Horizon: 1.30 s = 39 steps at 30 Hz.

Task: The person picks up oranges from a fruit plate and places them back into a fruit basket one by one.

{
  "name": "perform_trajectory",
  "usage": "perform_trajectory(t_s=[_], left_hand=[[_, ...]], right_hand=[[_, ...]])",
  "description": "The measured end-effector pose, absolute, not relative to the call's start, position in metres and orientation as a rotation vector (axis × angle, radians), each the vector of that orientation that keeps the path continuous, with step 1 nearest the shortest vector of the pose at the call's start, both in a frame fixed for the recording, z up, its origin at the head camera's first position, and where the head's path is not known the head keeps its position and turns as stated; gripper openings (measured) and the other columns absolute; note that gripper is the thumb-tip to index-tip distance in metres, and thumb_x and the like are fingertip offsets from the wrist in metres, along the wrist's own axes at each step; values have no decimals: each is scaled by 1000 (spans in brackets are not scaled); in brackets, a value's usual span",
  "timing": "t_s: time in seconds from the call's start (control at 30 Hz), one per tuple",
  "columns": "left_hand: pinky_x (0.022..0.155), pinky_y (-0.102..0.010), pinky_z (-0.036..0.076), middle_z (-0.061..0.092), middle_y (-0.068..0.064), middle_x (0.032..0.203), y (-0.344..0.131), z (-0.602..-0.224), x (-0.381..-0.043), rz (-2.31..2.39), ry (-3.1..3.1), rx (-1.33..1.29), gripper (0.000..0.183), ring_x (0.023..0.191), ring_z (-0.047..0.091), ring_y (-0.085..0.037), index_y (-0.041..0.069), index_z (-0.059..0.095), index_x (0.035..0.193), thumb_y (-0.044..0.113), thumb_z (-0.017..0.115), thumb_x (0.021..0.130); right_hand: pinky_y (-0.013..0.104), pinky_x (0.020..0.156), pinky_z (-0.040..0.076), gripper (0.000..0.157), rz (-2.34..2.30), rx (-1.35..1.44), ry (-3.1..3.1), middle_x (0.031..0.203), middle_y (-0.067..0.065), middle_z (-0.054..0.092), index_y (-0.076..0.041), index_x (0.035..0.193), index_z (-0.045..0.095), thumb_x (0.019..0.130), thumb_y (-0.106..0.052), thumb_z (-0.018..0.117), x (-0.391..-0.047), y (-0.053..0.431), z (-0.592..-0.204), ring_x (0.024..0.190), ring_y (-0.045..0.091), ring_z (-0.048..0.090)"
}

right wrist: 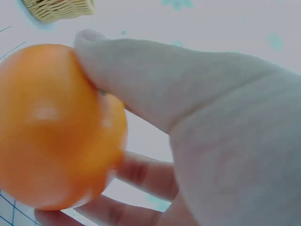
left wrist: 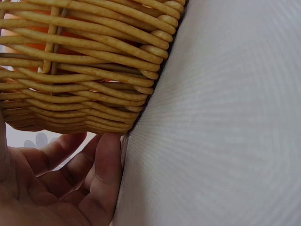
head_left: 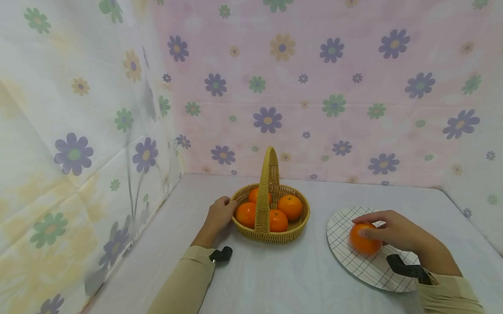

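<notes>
At the middle of the table stands a wicker basket [head_left: 288,234] with a tall arched handle. Several oranges [head_left: 290,207] lie inside it. My left hand [head_left: 221,216] holds the basket's left side; in the left wrist view its bent fingers [left wrist: 107,157] touch the weave low down, near the tabletop. To the right, my right hand [head_left: 400,232] grips another orange [head_left: 365,243] over a round white plate [head_left: 390,275] with a dark grid pattern. The thumb [right wrist: 127,66] lies on one side of that orange and fingers are on the other. Whether the orange touches the plate I cannot tell.
A pale cloth covers the table [head_left: 280,278]. Flower-printed cloth [head_left: 316,85] hangs behind it and on both sides. A stretch of tabletop separates the basket from the plate. Small black camera mounts [head_left: 221,254] sit at both wrists.
</notes>
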<state>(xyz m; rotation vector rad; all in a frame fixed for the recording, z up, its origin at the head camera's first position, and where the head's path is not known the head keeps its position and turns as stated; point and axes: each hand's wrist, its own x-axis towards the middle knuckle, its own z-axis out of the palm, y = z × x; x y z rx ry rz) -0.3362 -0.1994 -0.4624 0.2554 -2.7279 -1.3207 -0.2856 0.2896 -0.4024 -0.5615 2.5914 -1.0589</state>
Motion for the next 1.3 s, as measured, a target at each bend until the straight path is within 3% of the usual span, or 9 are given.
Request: perform_trajectory(t_s=[0.2, 0.5, 0.73, 1.0, 1.3], left_hand=[[68, -29, 48, 64, -9, 94, -199, -461, -336, -1326, -2735, 261, 39, 85, 59, -23, 8, 65, 108, 41, 48, 97], [69, -30, 48, 64, -10, 96, -199, -461, -336, -1323, -2738, 269, 40, 86, 59, -23, 8, 65, 109, 41, 48, 97], [68, -29, 48, 63, -9, 94, -199, -462, -337, -1324, -2738, 277, 39, 85, 58, -23, 8, 65, 107, 41, 47, 97], [68, -29, 47, 63, -9, 93, -199, -461, -337, -1324, -2734, 262, 38, 84, 58, -22, 8, 65, 107, 41, 48, 97], [71, -31, 49, 65, -9, 97, -199, -462, -337, -1324, -2738, 278, 40, 88, 59, -23, 8, 66, 110, 41, 48, 97]], right_hand=[[50, 90, 59, 57, -969, -552, 2639, 135, 19, 63, -11, 140, 61, 92, -35, 77, -286, 283, -406, 112, 31, 62], [33, 76, 57, 52, -1007, -567, 2625, 143, 24, 55, -15, 144, 60, 99, -40, 66, -286, 271, -407, 115, 34, 57], [30, 78, 58, 55, -962, -562, 2683, 130, 14, 65, -14, 138, 64, 90, -36, 78, -287, 265, -409, 100, 24, 63], [36, 83, 53, 74, -925, -572, 2671, 121, 8, 65, -15, 141, 60, 77, -36, 89, -285, 259, -413, 98, 24, 59], [34, 80, 52, 73, -858, -517, 2782, 117, 3, 66, -19, 138, 59, 77, -47, 87, -285, 252, -410, 97, 22, 58]])
